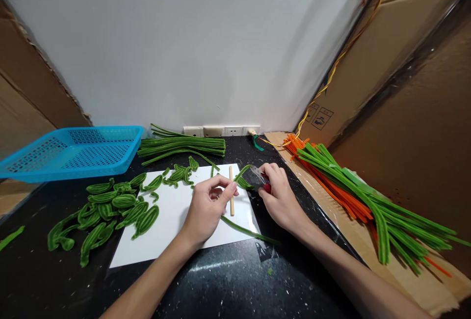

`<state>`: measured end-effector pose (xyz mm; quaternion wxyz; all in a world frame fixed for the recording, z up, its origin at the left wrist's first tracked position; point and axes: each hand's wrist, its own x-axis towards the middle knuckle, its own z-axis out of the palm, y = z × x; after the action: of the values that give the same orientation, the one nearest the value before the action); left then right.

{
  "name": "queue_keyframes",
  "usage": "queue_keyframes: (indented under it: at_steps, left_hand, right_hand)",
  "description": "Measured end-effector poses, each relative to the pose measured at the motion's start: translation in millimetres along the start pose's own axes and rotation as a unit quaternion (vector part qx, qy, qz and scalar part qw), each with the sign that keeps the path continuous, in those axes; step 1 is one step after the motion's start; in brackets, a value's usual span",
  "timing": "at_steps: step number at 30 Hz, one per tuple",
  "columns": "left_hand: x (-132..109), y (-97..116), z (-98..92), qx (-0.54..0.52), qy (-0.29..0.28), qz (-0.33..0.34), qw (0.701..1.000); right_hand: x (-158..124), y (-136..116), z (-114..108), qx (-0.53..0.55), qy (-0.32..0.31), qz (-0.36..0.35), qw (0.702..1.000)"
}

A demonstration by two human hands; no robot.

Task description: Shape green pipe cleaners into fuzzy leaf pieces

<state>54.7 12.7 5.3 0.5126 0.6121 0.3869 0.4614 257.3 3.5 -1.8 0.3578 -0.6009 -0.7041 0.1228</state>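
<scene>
My left hand (208, 207) is closed, pinching a green pipe cleaner (247, 231) over a white sheet (172, 211). The cleaner trails back toward me on the right and its far end rises toward my right hand (280, 195). That hand is closed on a small cutter with red handles (262, 180), whose metal jaws meet the green stem. A thin wooden stick (231, 196) lies on the sheet between my hands.
Several folded green leaf shapes (110, 211) lie left on the black counter (228, 279). A blue basket (73, 151) stands far left. A straight green bundle (182, 145) lies by the wall sockets. Green and orange pipe cleaners (368, 196) rest on cardboard at right.
</scene>
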Motion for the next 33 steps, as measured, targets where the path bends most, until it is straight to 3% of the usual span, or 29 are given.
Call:
queue_keyframes:
  at_steps: [13,25,29,33]
  left_hand:
    - [-0.1,-3.2,-1.0,0.021,0.007,0.006,1.0]
    - [-1.0,-2.5,3.4,-0.044,-0.013,-0.009,0.999]
    - [-3.5,-1.2,1.4,0.04,0.013,0.046,0.998]
    - [-5.9,0.6,-3.3,0.181,0.02,0.135,0.974]
  right_hand:
    - [2.2,-4.6,-2.7,0.063,-0.032,0.005,0.997]
    - [-4.4,-12.6,1.8,0.042,-0.089,-0.042,0.994]
    - [-5.9,-16.7,1.5,0.06,-0.112,-0.044,0.991]
    - [-5.0,-17.5,0.8,0.091,-0.13,-0.038,0.987]
